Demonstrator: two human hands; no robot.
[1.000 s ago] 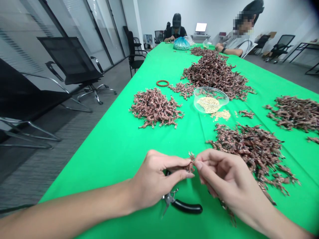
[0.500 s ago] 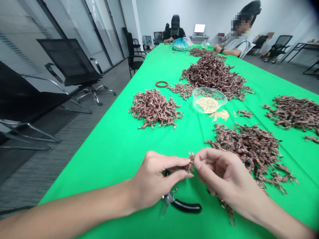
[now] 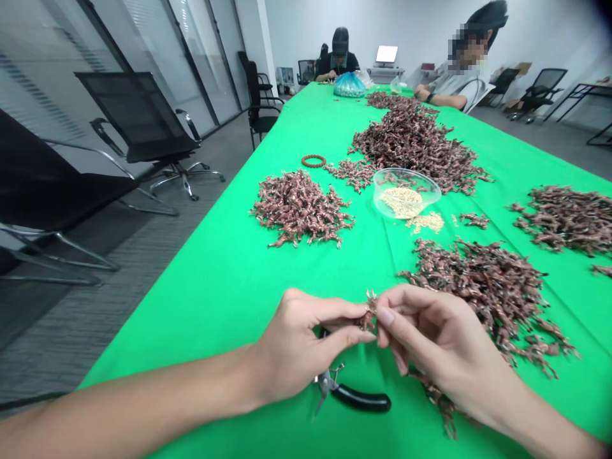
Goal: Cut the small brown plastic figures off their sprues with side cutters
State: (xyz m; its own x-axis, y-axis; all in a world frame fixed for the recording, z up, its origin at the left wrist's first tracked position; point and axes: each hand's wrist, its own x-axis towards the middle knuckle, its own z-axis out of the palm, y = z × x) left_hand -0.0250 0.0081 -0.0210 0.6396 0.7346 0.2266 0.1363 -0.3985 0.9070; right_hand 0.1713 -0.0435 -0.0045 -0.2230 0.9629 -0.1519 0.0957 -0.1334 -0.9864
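Observation:
A small brown figurine (image 3: 370,313) with pale prongs at its top is held upright between both hands, above the green cloth. My left hand (image 3: 310,344) pinches it from the left between thumb and forefinger. From the other side, the closed thumb and forefinger of my right hand (image 3: 430,338) meet its edge; whether they hold a smaller piece is hidden. Pliers (image 3: 354,396) with black handles lie under my left hand, partly covered by it. A pile of similar brown figurines (image 3: 482,287) spreads beside and beneath my right hand.
Another figurine pile (image 3: 301,207) lies left of a clear plastic bowl (image 3: 406,197) with small beige pieces, some spilled (image 3: 427,222). A larger heap (image 3: 415,143) stands behind. A beaded ring (image 3: 313,160) is near it. Two people sit at the far table; chairs (image 3: 138,121) stand left.
The whole view has shifted slightly, so things appear a little farther right. Both hands keep their pinch around the figurine, and the right fingers have moved only slightly.

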